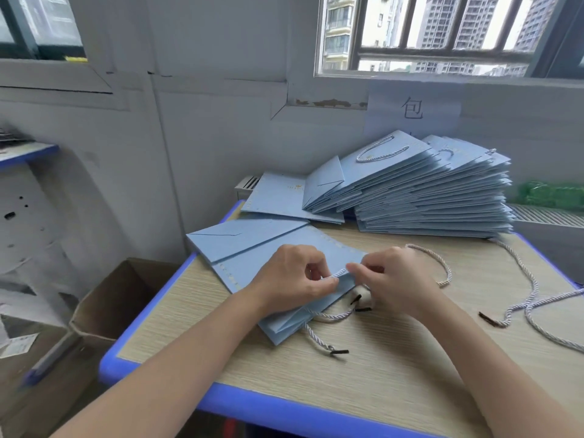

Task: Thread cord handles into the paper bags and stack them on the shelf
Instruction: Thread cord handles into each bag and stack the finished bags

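On wood-grain tabletop [395, 358], your left hand [292, 279] and right hand [398, 279] pinch twisted pale cord [336, 274] at flat light-blue paper bag [268, 263]; tugging risks tearing its hole.

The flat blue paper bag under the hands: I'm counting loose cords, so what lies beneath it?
Two twisted white cords with black tips stick out from under the flat blue paper bag, resting on the wood-grain table. How far they run beneath is covered.

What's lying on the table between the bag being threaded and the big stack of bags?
Head view: bare table top separates the bag from the stack; only a cord loop arcs nearby.
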Demonstrator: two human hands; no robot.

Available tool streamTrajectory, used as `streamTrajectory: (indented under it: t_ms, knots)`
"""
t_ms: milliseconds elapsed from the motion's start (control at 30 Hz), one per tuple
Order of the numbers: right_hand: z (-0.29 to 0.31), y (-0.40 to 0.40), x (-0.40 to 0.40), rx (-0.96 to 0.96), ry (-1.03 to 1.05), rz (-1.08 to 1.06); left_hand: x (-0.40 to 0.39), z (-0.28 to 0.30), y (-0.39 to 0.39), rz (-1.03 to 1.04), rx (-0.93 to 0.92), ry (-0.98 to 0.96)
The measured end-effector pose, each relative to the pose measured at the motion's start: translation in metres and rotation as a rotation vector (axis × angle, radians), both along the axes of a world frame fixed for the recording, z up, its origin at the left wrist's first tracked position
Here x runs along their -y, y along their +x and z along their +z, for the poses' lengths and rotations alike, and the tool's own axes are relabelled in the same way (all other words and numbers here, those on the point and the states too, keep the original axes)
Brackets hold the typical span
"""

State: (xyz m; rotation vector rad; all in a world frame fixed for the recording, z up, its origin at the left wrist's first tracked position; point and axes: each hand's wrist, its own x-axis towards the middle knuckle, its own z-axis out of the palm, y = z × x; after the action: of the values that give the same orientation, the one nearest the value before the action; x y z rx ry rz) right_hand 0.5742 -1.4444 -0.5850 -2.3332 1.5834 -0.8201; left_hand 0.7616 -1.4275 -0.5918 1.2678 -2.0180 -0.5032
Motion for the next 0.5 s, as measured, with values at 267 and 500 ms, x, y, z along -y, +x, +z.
streamTrajectory:
  t_ms: [267,500]
  knots:
    - [-0.002,0.001,-0.025,0.049,0.114,-0.071,-0.01,0.006,0.002,0.075,-0.132,-0.063]
    - [0.099,0.016,-0.041,0.571,0.502,0.041,-0.015,0.098,-0.021,0.122,-0.501,0.0]
